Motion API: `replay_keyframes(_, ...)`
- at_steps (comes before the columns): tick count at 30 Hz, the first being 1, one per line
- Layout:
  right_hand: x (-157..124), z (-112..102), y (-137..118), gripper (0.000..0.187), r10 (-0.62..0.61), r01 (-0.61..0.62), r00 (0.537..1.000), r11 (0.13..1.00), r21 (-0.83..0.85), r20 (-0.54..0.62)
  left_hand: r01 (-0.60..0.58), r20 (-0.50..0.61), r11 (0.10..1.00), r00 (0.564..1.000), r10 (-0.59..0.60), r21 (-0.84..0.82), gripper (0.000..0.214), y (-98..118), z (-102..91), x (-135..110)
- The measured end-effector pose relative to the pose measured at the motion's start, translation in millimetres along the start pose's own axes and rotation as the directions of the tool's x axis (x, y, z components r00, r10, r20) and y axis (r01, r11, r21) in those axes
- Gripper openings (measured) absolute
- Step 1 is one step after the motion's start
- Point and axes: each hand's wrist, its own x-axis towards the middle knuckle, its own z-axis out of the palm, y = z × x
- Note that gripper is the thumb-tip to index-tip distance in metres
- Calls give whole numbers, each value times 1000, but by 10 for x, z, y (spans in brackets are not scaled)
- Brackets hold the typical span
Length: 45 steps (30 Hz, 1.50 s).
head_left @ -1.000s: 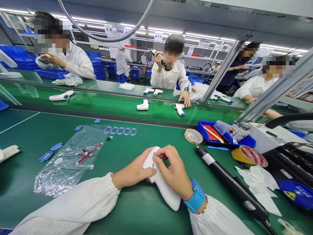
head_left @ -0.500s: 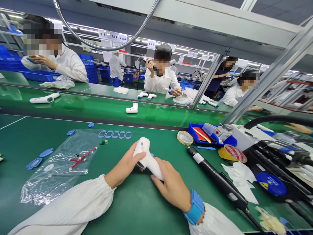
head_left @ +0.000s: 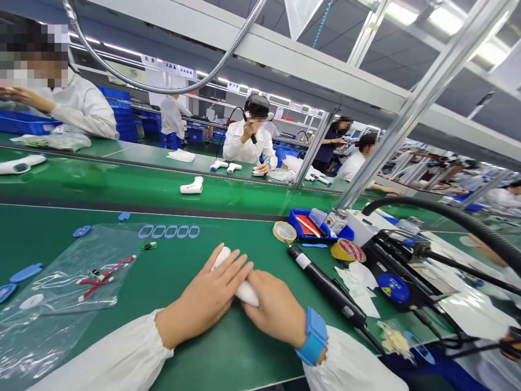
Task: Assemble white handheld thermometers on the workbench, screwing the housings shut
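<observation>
A white handheld thermometer body [head_left: 244, 292] lies on the green mat [head_left: 183, 282] in front of me, mostly covered by both hands. My left hand [head_left: 205, 296] rests flat over its head end with fingers stretched out across it. My right hand [head_left: 274, 309], with a blue wrist strap [head_left: 312, 336], wraps around the handle end. Only a strip of white plastic shows between the hands.
A clear plastic bag [head_left: 77, 282] with red wires lies at the left, with blue oval parts [head_left: 166, 232] beyond it. A black electric screwdriver [head_left: 329, 290], tape rolls [head_left: 285, 232], a blue tray [head_left: 315, 225] and a soldering station [head_left: 391, 271] sit at the right. Other workers sit across the green conveyor [head_left: 122, 184].
The thermometer body went from held up in both hands to pressed down on the mat. My left hand moved on top of it. The camera view tilted up and right.
</observation>
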Motion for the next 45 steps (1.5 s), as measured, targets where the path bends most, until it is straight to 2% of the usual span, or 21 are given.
replay_keyframes(1, -25, 16, -17, 35, -16, 16, 1000, 999, 48, 3, -2, 24, 1000, 1000, 2, 4, 54, 17, 29, -1)
replay_keyframes(3, -79, 58, -33, 39, 30, -39, 999, 937, 348, 31, 41, 1, 999, 999, -41, -26, 48, 26, 84, -5)
replay_keyframes(4, -108, 87, -35, 44, 74, -94, 995, 832, 547, 60, 56, -28, 997, 998, -57, -45, 43, 23, 104, -6)
replay_keyframes(6, -166, 165, -41, 52, 140, -195, 980, 494, 848, 144, 63, -97, 996, 993, -69, -58, 33, 21, 125, -3)
replay_keyframes(8, -218, 263, -71, 57, 132, -233, 968, 176, 956, 212, 75, -165, 997, 983, -79, -30, 28, 34, 129, 7)
replay_keyframes(10, -255, 366, -138, 58, 113, -224, 968, -21, 974, 225, 100, -204, 995, 974, -97, 2, 26, 58, 129, 17)
replay_keyframes(13, -272, 499, -281, 48, 162, -132, 973, -192, 972, 164, 120, -208, 993, 971, -116, 4, 25, 84, 134, 25)
replay_keyframes(16, -247, 581, -391, 40, 251, -17, 964, -253, 967, 82, 112, -193, 994, 975, -114, -20, 27, 83, 141, 24)
replay_keyframes(18, -229, 599, -404, 40, 289, 6, 955, -240, 971, 65, 108, -169, 994, 979, -112, -30, 27, 68, 140, 23)
replay_keyframes(23, -281, 537, -227, 50, 342, -116, 933, -7, 993, 111, 62, -53, 997, 997, -60, 44, 28, -26, 40, 46)
replay_keyframes(25, -313, 498, -140, 52, 377, -161, 915, 17, 987, 143, 4, 24, 998, 1000, -5, 57, 31, -77, -48, 85)
replay_keyframes(29, -278, 448, -61, 48, 398, -211, 884, -131, 969, 246, -71, 155, 992, 984, 87, -106, 35, -137, -226, 238)
replay_keyframes(31, -228, 446, -55, 44, 383, -249, 866, -225, 942, 321, -80, 172, 984, 979, 107, -159, 37, -148, -282, 321)
replay_keyframes(34, -197, 450, -34, 38, 365, -279, 847, -314, 908, 386, -117, 149, 987, 980, 133, -109, 38, -181, -316, 393)
replay_keyframes(37, -263, 406, 39, 35, 375, -266, 855, -273, 924, 357, -151, 110, 985, 984, 142, 79, 35, -255, -291, 391)
replay_keyframes(39, -323, 321, 127, 37, 380, -276, 866, -177, 945, 324, -115, 60, 975, 993, 105, 190, 32, -307, -235, 357)
replay_keyframes(40, -339, 261, 181, 38, 381, -288, 875, -88, 954, 299, -82, 39, 973, 996, 75, 214, 29, -326, -194, 334)
replay_keyframes(41, -337, 190, 241, 37, 382, -302, 886, 50, 952, 261, -58, 34, 974, 998, 52, 217, 28, -337, -145, 307)
replay_keyframes(43, -260, 31, 371, 35, 363, -321, 922, 523, 790, 135, -76, 63, 978, 996, 65, 193, 24, -331, -28, 246)
replay_keyframes(44, -180, -47, 439, 35, 333, -309, 940, 745, 591, 72, -105, 85, 978, 992, 91, 182, 21, -316, 35, 215)
replay_keyframes(45, -74, -119, 506, 37, 295, -285, 955, 900, 330, 23, -143, 103, 974, 987, 126, 174, 19, -295, 95, 184)
